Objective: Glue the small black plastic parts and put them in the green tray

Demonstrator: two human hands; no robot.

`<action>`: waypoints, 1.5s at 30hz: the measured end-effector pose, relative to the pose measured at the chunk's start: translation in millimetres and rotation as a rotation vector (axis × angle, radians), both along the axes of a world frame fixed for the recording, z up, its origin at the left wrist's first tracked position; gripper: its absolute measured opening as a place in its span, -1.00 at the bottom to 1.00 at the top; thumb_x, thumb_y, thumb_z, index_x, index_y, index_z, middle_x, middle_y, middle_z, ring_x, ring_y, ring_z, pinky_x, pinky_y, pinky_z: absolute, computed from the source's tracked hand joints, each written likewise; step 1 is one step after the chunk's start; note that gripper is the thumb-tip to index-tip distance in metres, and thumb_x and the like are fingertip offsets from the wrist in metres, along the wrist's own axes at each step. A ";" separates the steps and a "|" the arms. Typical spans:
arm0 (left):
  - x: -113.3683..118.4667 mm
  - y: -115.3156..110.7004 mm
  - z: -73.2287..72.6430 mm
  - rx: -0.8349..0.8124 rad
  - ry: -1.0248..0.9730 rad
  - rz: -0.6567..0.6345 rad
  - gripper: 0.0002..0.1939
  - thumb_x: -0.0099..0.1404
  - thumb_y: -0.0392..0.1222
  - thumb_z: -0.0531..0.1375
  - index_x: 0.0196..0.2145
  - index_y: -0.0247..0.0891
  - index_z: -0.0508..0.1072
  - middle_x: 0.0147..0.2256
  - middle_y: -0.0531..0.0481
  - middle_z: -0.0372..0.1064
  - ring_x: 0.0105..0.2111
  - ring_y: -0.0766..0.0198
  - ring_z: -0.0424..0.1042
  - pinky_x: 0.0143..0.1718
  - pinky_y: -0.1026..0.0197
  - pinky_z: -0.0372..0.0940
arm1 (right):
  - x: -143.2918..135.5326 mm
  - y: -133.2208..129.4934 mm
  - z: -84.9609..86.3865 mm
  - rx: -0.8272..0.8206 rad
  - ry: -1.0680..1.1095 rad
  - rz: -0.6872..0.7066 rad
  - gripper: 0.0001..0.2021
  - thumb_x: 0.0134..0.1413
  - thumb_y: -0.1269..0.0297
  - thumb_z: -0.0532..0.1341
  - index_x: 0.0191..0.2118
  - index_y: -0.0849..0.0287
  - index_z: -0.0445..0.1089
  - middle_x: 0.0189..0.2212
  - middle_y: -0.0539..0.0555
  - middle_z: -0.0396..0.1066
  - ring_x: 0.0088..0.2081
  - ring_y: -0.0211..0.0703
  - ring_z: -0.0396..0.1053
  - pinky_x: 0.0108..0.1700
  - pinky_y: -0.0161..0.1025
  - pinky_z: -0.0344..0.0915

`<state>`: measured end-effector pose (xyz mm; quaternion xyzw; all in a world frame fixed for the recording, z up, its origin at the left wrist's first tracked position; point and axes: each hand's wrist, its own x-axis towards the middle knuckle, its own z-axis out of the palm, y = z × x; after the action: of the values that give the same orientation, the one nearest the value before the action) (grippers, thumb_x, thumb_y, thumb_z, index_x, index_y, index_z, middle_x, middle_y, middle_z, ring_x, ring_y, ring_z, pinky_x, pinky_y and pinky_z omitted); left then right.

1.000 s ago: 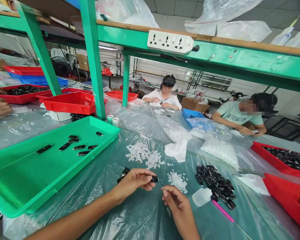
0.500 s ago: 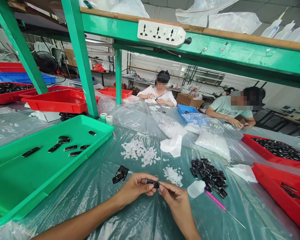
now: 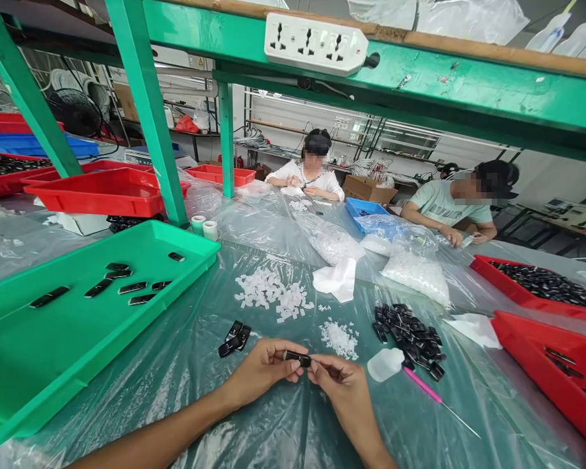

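A small glossy black casing (image 3: 297, 358) is held level above the table, its exact kind too small to tell. My left hand (image 3: 266, 368) is closed around its left part, thumb below and fingers above. At its other end, the thumb and forefinger of my right hand (image 3: 339, 384) are pinched together. Several similar black pieces (image 3: 234, 339) lie beside my left hand, and a larger heap of them (image 3: 410, 339) is to the right. Behind my hands are piles of white pieces (image 3: 273, 293) and smaller white bits (image 3: 339, 339).
A green tray (image 3: 102, 352) with several black pieces stands at left. A white bottle (image 3: 385, 365) and a pink-handled tool (image 3: 422, 384) lie right. Red trays (image 3: 532, 345) line the right side. A green shelf beam (image 3: 444, 71) crosses above; two people sit across the table.
My view has shifted slightly, so the shelf and trays appear a little displaced. Both hands keep nearly the same hold on the black casing, which looks slightly turned.
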<state>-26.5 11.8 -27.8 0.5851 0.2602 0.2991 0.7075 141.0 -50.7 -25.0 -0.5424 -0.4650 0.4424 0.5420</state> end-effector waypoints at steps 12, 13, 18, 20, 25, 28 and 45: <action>-10.8 -4.0 -3.1 1.272 0.626 0.025 -0.64 0.33 -0.35 -0.02 0.06 -0.20 0.27 -0.08 -0.17 0.38 -0.13 0.01 0.38 -0.11 0.01 0.27 | -10.8 1.2 5.0 0.033 -0.105 -0.048 -0.84 -0.03 0.27 0.23 -0.44 0.24 0.50 -0.56 0.06 0.46 -0.49 -0.19 0.40 -0.40 -0.30 0.34; -11.5 -3.7 -6.6 1.321 0.636 0.012 -0.62 0.33 -0.37 -0.04 0.08 -0.22 0.25 -0.07 -0.19 0.37 -0.11 -0.01 0.38 -0.11 -0.01 0.27 | -10.9 0.9 6.3 0.034 -0.135 -0.053 -0.85 -0.03 0.28 0.22 -0.45 0.24 0.49 -0.56 0.05 0.46 -0.49 -0.19 0.40 -0.40 -0.31 0.34; -12.0 -2.9 -6.3 1.279 0.657 0.031 -0.65 0.36 -0.30 -0.05 0.07 -0.24 0.26 -0.06 -0.20 0.37 -0.11 -0.03 0.38 -0.13 -0.01 0.28 | 1.8 -1.1 11.8 0.029 -0.361 -0.128 -0.84 -0.01 0.33 0.15 -0.43 0.23 0.47 -0.53 0.07 0.46 -0.46 -0.14 0.41 -0.40 -0.30 0.32; -11.4 -1.9 1.1 1.118 0.640 0.083 -0.68 0.36 -0.20 -0.02 0.05 -0.18 0.28 -0.07 -0.14 0.39 -0.13 0.01 0.40 -0.15 0.08 0.29 | 8.7 -1.7 14.3 0.027 -0.482 -0.143 -0.84 0.00 0.35 0.13 -0.40 0.21 0.47 -0.49 0.08 0.47 -0.43 -0.11 0.40 -0.37 -0.27 0.30; -9.8 3.6 16.2 0.733 0.566 0.161 -0.67 0.31 -0.04 0.03 0.02 -0.08 0.29 -0.10 -0.02 0.40 -0.26 0.13 0.44 -0.39 0.30 0.29 | 10.7 -3.3 18.4 0.042 -0.771 -0.048 -0.72 -0.05 0.53 0.09 -0.38 0.09 0.52 -0.39 0.06 0.48 -0.28 -0.04 0.38 -0.26 -0.23 0.22; -8.6 6.0 18.0 0.635 0.520 0.160 -0.68 0.30 -0.04 0.05 -0.01 -0.10 0.33 -0.13 -0.02 0.41 -0.32 0.16 0.42 -0.43 0.32 0.25 | 5.7 -5.5 21.6 0.042 -0.874 0.034 -0.60 -0.05 0.61 0.02 -0.37 0.04 0.54 -0.36 0.04 0.49 -0.24 -0.08 0.39 -0.21 -0.26 0.21; -2.6 1.4 10.0 0.419 0.371 0.098 -0.74 0.22 -0.13 0.11 -0.14 -0.18 0.44 -0.26 -0.04 0.38 -0.34 0.22 0.33 -0.36 0.29 0.22 | 160.7 -69.9 22.1 -0.644 -1.629 -0.231 -0.59 0.06 0.52 -0.03 0.01 0.20 0.34 -0.14 0.24 0.45 -0.26 0.14 0.46 -0.36 -0.08 0.31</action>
<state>-29.1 13.1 -17.8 0.7501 0.3454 0.2681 0.4962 301.8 -120.6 -2.9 -0.8592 -0.5018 -0.0294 -0.0955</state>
